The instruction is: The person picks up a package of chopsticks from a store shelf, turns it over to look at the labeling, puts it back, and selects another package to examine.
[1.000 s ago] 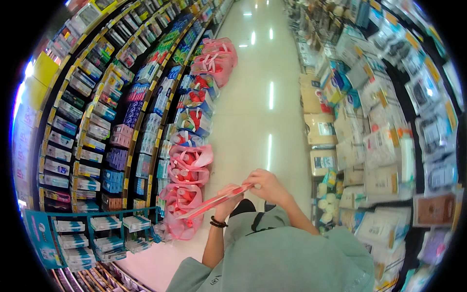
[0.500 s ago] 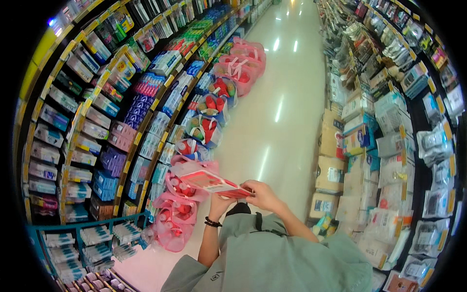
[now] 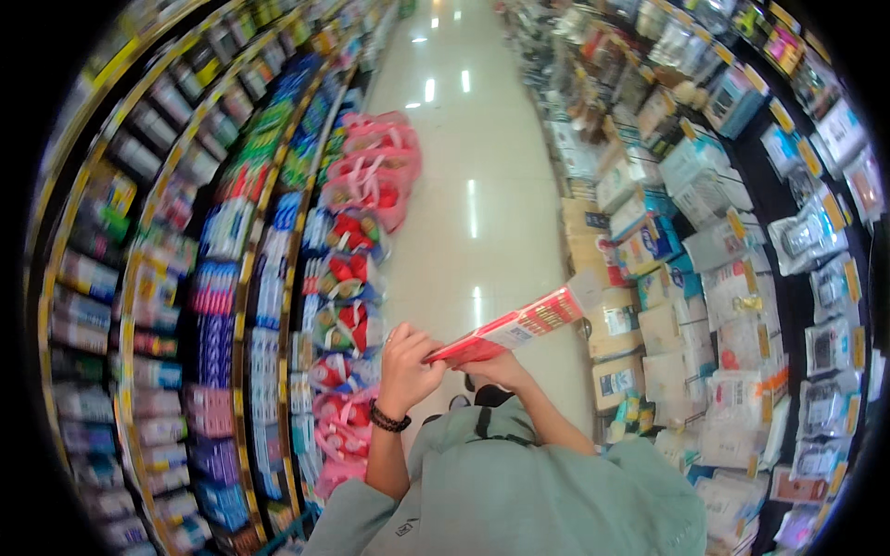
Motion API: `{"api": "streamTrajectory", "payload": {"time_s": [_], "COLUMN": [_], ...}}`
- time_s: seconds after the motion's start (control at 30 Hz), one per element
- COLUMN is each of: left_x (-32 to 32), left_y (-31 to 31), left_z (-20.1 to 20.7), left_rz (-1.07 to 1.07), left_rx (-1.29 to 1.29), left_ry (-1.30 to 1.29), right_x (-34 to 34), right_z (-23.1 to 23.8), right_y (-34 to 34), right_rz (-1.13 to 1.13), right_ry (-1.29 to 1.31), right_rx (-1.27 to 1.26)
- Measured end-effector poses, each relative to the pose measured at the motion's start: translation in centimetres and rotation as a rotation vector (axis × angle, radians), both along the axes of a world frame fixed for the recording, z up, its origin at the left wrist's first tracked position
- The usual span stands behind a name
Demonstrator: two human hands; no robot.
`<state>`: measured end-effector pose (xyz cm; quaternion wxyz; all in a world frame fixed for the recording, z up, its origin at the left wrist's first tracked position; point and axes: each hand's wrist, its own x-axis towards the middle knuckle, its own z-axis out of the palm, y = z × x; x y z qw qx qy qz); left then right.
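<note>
A flat red-and-white package (image 3: 519,324) with a clear plastic edge is held tilted in front of my body, its far end pointing up to the right. My left hand (image 3: 408,369) grips its lower left end, with a dark beaded bracelet on that wrist. Beneath the package lies my right hand (image 3: 499,369), closed against its underside, its fingers partly hidden. What the package contains cannot be made out.
Shelves of boxed goods (image 3: 218,361) line the left side. Pink mesh bags (image 3: 375,167) and blue-and-red bundles (image 3: 350,273) stand along their foot. Packaged goods (image 3: 732,324) hang and stack on the right. A shiny tiled floor (image 3: 473,148) runs between.
The package has swung from pointing left to pointing right. My left hand has moved from under it to its left end, and my right hand has gone beneath. The view has turned right.
</note>
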<state>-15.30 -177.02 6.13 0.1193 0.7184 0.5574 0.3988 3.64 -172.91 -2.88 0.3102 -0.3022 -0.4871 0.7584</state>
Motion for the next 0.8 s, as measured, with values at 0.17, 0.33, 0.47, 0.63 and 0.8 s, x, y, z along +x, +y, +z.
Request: {"api": "streamTrajectory", "payload": {"time_s": [0.17,0.33,0.47,0.63,0.8], "left_x": [-0.3,-0.8,-1.8,-4.5,-6.7], "left_y": [8.7,17.4,24.3,31.1,36.6], "left_z": [-0.5,2.4,3.0,-0.9,-9.3], "left_rz": [-0.044,-0.064,-0.055,0.103,0.147], "left_rx": [-0.013,0.027,0.055,-0.037,-0.381], "left_ry": [0.025,0.097,0.083,-0.078,-0.877], "right_x": [-0.7,-2.3,-3.3,-4.5,-7.5], "right_z": [-1.6,-0.6,-0.8,2.9,4.9], "right_y": [8.6,18.6,24.7,32.2,38.6], "right_rz": [-0.064,-0.089,-0.097,-0.167,-0.173], "right_ry": [0.038,0.090,0.147,-0.076,-0.421], "right_rx": [0.115,0.064,-0.065,0.211,0.779]}}
